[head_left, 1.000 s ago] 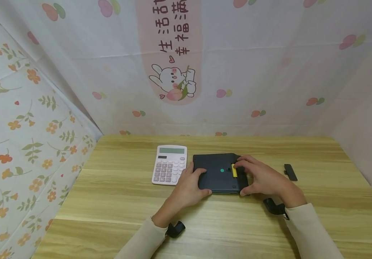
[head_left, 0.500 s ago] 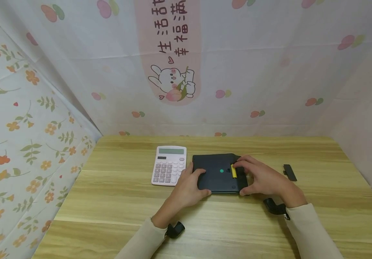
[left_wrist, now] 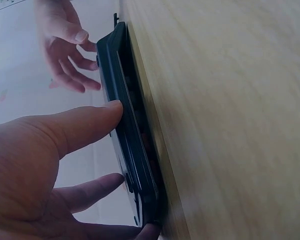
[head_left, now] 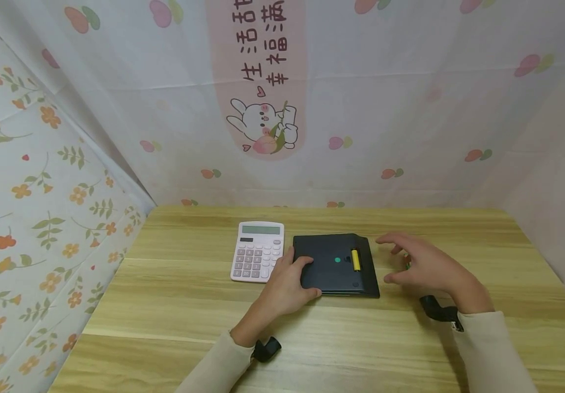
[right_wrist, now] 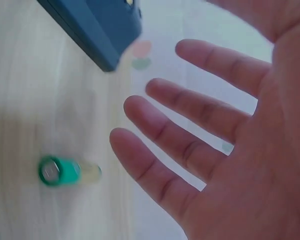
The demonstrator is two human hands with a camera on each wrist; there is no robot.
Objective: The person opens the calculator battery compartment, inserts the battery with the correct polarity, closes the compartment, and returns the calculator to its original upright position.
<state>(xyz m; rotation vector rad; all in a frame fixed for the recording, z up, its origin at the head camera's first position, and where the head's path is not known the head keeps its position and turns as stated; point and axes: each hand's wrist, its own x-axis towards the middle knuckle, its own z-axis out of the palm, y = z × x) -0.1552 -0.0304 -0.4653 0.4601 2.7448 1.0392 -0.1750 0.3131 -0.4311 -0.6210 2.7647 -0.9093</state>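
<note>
A dark calculator (head_left: 328, 275) lies face down, and a yellow battery (head_left: 356, 260) sits in the open compartment on its back. My left hand (head_left: 289, 281) grips the calculator's left part, the thumb (left_wrist: 102, 117) on its near edge and the fingers spread over the back and left side. Off the calculator's right side, my right hand (head_left: 424, 265) is held in the air with fingers apart and nothing in them. In the right wrist view a green-ended battery (right_wrist: 65, 171) lies on the table below those fingers; from the head it is mostly hidden behind the hand.
A white calculator (head_left: 257, 251) lies face up left of the dark one, close to my left hand. The wooden table (head_left: 351, 344) ends at a patterned cloth (head_left: 361, 109) at the back, with a floral cloth (head_left: 56, 218) on the left.
My right hand has let go of the yellow battery and the calculator and moved right, now covering the small black battery cover seen earlier. The left hand has stayed put.
</note>
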